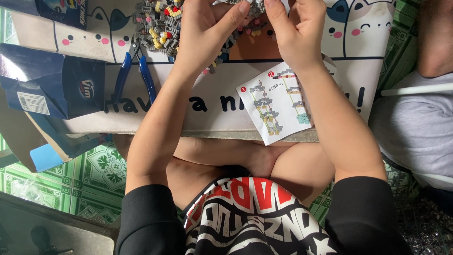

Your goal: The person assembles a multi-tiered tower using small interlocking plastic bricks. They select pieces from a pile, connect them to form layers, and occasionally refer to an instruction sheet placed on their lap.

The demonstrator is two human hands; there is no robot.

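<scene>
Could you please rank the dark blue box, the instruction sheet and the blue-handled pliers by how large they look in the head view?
1. dark blue box, clearly the largest.
2. instruction sheet, partly hidden by the right forearm.
3. blue-handled pliers, the smallest, long but thin.

We see small matt plastic bricks (158, 23) heaped on a smooth printed tabletop (207, 101), a glossy paper instruction sheet (276, 101), rubbery blue-handled metal pliers (134, 71), and a creased, shiny blue cardboard box (52, 80).
</scene>
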